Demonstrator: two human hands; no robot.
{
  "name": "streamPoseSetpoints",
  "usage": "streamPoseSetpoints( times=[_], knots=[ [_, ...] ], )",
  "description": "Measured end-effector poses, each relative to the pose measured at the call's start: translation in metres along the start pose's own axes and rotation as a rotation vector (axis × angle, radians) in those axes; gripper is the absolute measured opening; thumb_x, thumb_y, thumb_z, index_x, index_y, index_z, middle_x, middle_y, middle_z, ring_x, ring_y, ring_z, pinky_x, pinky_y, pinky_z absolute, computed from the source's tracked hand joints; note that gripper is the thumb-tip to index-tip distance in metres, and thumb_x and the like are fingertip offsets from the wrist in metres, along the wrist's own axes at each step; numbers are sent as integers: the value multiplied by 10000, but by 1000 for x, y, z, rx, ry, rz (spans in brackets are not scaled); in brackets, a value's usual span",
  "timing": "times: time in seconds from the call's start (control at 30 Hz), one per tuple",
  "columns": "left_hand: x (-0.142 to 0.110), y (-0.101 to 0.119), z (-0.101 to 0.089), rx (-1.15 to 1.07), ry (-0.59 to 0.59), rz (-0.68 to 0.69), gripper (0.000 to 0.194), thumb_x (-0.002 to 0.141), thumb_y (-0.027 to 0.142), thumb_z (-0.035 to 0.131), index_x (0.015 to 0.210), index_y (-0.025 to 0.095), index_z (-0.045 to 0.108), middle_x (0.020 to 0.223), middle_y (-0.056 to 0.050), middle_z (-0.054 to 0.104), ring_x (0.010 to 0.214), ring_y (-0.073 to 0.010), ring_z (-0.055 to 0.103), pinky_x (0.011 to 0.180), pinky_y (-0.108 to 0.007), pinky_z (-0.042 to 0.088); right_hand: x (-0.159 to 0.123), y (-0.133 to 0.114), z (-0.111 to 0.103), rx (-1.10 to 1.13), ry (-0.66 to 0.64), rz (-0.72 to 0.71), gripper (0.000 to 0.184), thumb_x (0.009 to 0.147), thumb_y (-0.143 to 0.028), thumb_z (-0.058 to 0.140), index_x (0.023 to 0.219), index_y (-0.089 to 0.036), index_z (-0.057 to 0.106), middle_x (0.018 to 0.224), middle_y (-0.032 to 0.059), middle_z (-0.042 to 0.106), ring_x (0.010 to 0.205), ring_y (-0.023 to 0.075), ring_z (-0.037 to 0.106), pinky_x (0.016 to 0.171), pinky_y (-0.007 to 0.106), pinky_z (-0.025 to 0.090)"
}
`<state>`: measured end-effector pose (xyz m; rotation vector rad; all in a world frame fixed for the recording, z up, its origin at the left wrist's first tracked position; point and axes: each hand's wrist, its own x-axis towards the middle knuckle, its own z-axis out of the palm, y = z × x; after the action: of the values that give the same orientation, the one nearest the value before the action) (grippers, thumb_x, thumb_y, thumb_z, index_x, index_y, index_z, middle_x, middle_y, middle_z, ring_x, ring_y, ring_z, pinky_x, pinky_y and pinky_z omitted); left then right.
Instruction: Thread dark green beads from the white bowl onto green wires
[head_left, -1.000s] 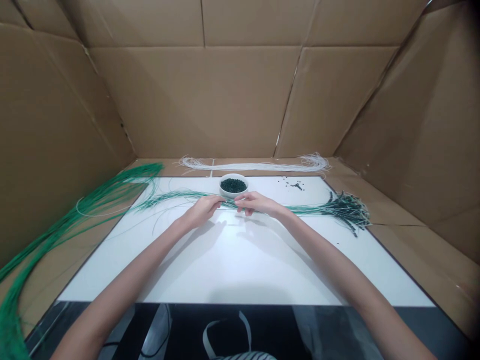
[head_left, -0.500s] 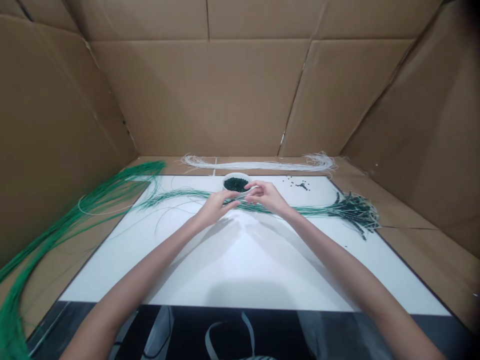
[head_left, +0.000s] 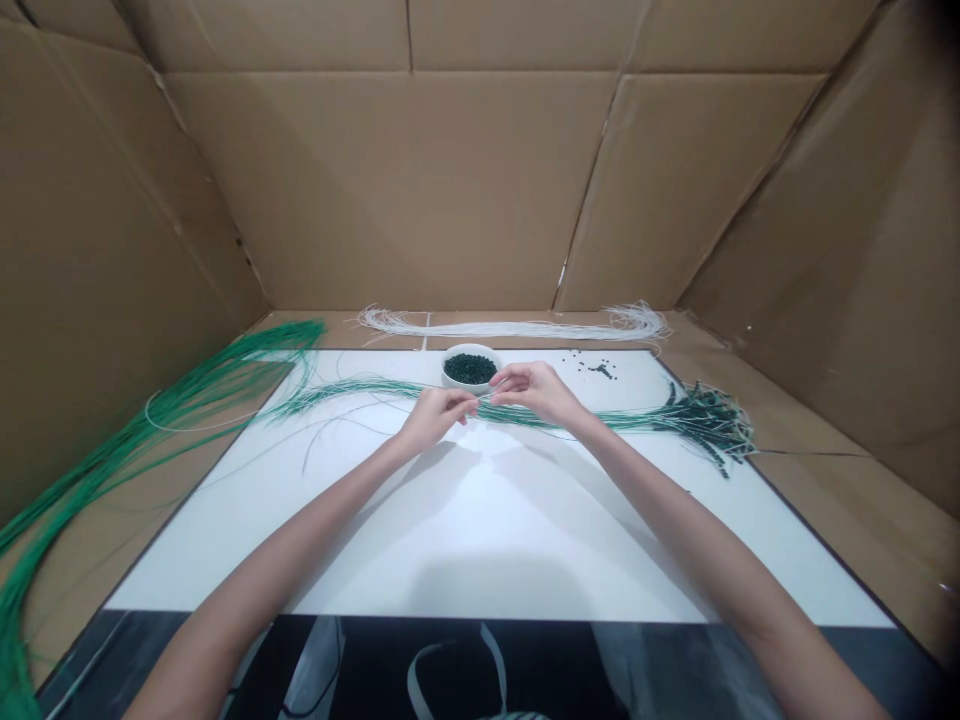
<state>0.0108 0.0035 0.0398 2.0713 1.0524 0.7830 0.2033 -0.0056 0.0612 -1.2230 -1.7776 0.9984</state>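
Note:
Just in front of a white bowl [head_left: 444, 376] of dark green beads [head_left: 469, 369], my two hands face each other, fingertips a short gap apart. My left hand [head_left: 437, 416] is closed in a pinch, thumb against forefinger, on a thin whitish string [head_left: 484, 398]. The fingers of my right hand [head_left: 534, 392] are closed on the same string from the other side. Any bead at the fingertips is too small to make out. Behind and beneath both hands runs a long bundle of green strings [head_left: 360, 385], its right end carrying a cluster of beaded strands [head_left: 709, 418].
A bundle of white strings [head_left: 517, 329] lies along the back. Loose green strings [head_left: 97, 472] spill over the left side. Several stray beads [head_left: 602, 370] are scattered right of the bowl on the white board [head_left: 480, 560]. Cardboard walls [head_left: 390, 190] enclose the back and sides.
My left hand's fingers have drawn together from a looser, parted shape into a pinch, a little lower and clear of the bowl. My right hand stays nearly in place.

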Motion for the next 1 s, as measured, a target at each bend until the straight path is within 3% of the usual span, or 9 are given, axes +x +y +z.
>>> streamPoseSetpoints(
  times=[0.13, 0.3, 0.5, 0.7, 1.0],
  knots=[
    [0, 1, -1, -67, 28, -47, 308, 764, 402, 477, 739, 144, 644, 677, -19, 651, 585, -127, 588, 609, -207, 430, 1, 1, -1, -18, -56, -22, 365, 544, -267, 720, 865, -116, 634, 747, 71, 665, 710, 186, 631, 679, 279, 498],
    [3, 0, 0, -187, -34, -72, 320, 734, 421, 512, 728, 125, 636, 681, -31, 638, 605, -124, 570, 610, -209, 432, 0, 1, 1, -32, 20, -32, 223, 616, -278, 665, 781, -127, 671, 730, 65, 674, 704, 188, 633, 674, 276, 496],
    [6, 1, 6, -312, -76, -97, 327, 706, 421, 544, 733, 109, 637, 675, -40, 620, 595, -111, 542, 606, -208, 429, -4, -2, 4, 10, 41, -14, 241, 583, -314, 684, 730, -122, 676, 633, 53, 668, 607, 193, 630, 584, 275, 505],
    [7, 5, 6, -346, -19, -133, 303, 689, 403, 565, 718, 113, 648, 636, -25, 612, 553, -96, 512, 567, -197, 410, -1, 3, 3, 106, 92, -4, 310, 569, -297, 700, 816, -117, 653, 635, 57, 668, 589, 180, 625, 580, 291, 522],
    [6, 2, 4, -383, -1, -173, 324, 672, 410, 589, 779, 113, 660, 717, -50, 649, 571, -100, 521, 538, -190, 389, 2, 7, 1, 60, 160, -24, 225, 596, -301, 665, 698, -103, 689, 604, 54, 646, 576, 153, 588, 511, 244, 497]
  ],
)
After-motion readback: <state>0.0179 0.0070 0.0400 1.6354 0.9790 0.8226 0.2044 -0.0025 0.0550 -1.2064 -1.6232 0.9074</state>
